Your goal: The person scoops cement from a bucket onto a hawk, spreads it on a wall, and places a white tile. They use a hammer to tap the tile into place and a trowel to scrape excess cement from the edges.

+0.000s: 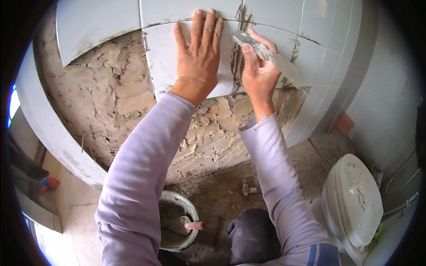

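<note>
My left hand (198,57) lies flat with its fingers spread on a white wall tile (162,48). That tile sits below the upper row, with bare mortar under its lower edge. In my right hand (262,75) is a mortar-smeared grey hand tool (255,43), gripped between thumb and fingers. Its rounded end points up and left, near the mortar-streaked joint beside the tile. The pale, flat part beyond my fingers is blurred, so its exact kind is unclear.
Rough mortar (106,84) covers the wall left of and below the tile. Between my forearms stands a bucket (195,241) of grey mortar holding a trowel (179,225). A pipe fitting (246,188) sticks up nearby. At right are a white toilet (355,199) and an orange-brown piece (345,123).
</note>
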`<state>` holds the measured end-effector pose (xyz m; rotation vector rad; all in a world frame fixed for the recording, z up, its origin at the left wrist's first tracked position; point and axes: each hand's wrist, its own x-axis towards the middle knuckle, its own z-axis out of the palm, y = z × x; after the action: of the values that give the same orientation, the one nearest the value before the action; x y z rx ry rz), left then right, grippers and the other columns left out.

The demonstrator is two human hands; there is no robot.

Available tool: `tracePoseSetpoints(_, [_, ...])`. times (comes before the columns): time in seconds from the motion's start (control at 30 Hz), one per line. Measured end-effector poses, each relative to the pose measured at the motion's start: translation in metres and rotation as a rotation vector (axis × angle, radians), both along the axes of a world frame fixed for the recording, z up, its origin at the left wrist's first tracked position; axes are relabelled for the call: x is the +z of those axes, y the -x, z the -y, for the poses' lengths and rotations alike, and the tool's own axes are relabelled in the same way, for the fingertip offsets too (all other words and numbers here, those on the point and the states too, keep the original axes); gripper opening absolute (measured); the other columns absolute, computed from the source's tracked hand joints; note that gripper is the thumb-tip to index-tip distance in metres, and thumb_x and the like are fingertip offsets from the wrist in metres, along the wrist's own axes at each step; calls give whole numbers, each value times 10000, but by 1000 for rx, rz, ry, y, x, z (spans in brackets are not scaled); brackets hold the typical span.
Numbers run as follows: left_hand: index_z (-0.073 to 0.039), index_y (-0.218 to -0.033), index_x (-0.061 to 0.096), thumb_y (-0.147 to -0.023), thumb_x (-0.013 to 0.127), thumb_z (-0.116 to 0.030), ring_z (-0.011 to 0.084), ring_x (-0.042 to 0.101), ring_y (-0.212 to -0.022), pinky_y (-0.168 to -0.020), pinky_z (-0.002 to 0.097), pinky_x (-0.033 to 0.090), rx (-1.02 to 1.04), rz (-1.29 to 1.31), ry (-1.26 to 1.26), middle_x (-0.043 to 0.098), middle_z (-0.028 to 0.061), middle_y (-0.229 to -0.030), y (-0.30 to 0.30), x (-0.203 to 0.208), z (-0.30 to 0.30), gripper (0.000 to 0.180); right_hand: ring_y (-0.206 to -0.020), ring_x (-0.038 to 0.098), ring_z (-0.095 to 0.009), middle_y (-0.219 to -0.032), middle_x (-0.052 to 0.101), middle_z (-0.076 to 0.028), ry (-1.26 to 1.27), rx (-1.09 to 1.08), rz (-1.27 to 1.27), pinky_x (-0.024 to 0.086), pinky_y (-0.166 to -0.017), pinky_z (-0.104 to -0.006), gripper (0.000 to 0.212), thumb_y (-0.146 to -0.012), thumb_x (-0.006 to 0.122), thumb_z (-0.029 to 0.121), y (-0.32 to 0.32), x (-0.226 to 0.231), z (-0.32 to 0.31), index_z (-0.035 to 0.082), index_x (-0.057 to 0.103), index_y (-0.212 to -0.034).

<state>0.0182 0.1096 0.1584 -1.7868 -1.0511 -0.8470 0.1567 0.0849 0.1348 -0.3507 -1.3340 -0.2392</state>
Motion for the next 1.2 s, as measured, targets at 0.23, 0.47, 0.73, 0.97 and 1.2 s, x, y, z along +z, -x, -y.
tracePoseSetpoints(0.23, [-65,-1618,163,-522,946,-404,295,47,-1578,-1224,645,69,-66,-112,29,107,135,-1697,0,-6,3,1389,-1110,676,-234,-1287,646,-218,114,-68,20,571,-930,-309,327,-986,674,162,-8,-4,8,-50,587,-1220])
tracePoseSetpoints(0.47, [-108,-1618,226,-732,764,-335,262,58,-1579,-1229,642,19,-33,-105,55,127,84,-1700,-4,-9,5,1061,-1065,687,-214,-1289,655,-216,-72,-132,22,567,-930,-317,308,-1007,643,125,-12,-4,31,-62,550,-1233])
tracePoseSetpoints(0.73, [6,-1593,201,-669,825,-401,324,60,-1577,-1231,629,49,-117,-98,50,153,186,-1677,-4,-7,12,1187,-907,715,-175,-1081,711,-141,-82,-147,41,589,-698,-254,320,-940,744,153,-18,-11,7,-44,632,-1165])
tracePoseSetpoints(0.97, [17,-1587,206,-676,803,-355,335,63,-1575,-1232,625,63,-250,-76,80,148,194,-1676,1,-10,15,1151,-963,718,-217,-1215,675,-208,-45,-24,20,659,-740,-320,391,-972,697,185,-21,-27,6,-90,571,-1220])
tracePoseSetpoints(1.2, [25,-1585,201,-647,842,-517,324,61,-1574,-1233,620,78,-127,-117,71,152,190,-1674,0,-6,17,1259,-1086,680,-241,-1344,610,-238,-116,-128,77,611,-781,-320,492,-993,665,220,-23,-18,16,-60,492,-1358])
